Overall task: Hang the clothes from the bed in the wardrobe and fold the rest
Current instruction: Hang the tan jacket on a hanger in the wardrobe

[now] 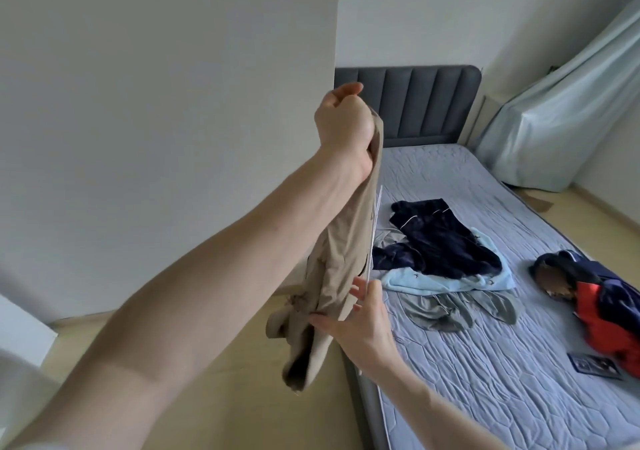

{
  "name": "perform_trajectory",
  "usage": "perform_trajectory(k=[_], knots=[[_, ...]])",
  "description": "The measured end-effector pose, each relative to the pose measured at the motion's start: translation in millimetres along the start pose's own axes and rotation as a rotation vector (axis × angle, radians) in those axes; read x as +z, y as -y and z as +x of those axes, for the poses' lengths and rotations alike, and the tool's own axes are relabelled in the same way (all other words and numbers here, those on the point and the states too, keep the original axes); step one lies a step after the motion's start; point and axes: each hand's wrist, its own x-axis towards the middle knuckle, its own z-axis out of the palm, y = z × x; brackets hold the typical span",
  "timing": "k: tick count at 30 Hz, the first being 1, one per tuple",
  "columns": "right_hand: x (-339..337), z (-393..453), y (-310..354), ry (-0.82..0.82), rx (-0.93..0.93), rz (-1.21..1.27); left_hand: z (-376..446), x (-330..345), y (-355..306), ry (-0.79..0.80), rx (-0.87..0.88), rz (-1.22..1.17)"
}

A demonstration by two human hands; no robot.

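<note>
A beige garment is held up at twelve o'clock, clamped in the curled left hand, so it hangs free, while a thin white hanger is pinched by the right hand at six o'clock, probably for threading.

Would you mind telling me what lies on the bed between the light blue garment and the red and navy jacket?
In the head view, only bare quilted mattress lies between the light blue garment and the red and navy jacket.
</note>
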Motion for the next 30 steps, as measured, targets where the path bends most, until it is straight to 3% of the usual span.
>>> perform_trajectory(k=[6,12,16,19,25,27,30], knots=[[-38.7,25.6,-21.5,-0.218,0.109,0.102,44.5,-47.3,-20.1,-0.137,0.186,0.134],[-112.1,58.8,7.8,-0.304,-0.062,0.167,86.7,-134.7,-1.9,-0.211,0.27,0.59],[-136.5,82.5,33.3,-0.304,-0.069,0.122,94.7,-177.8,15.7,-0.038,0.258,1.03],[-145.0,98.2,42.4,-0.335,-0.085,0.026,89.6,-195.8,21.9,0.271,0.226,1.388],[-156.2,116.0,39.6,-0.328,-0.078,-0.217,62.4,-211.3,24.5,0.754,-0.167,1.692],[-156.3,113.6,32.4,-0.28,-0.042,-0.319,58.9,-214.3,35.3,0.812,-0.206,1.682],[-143.7,97.5,24.6,-0.163,-0.002,-0.403,49.3,-199.8,49.5,0.656,-0.21,1.276]])
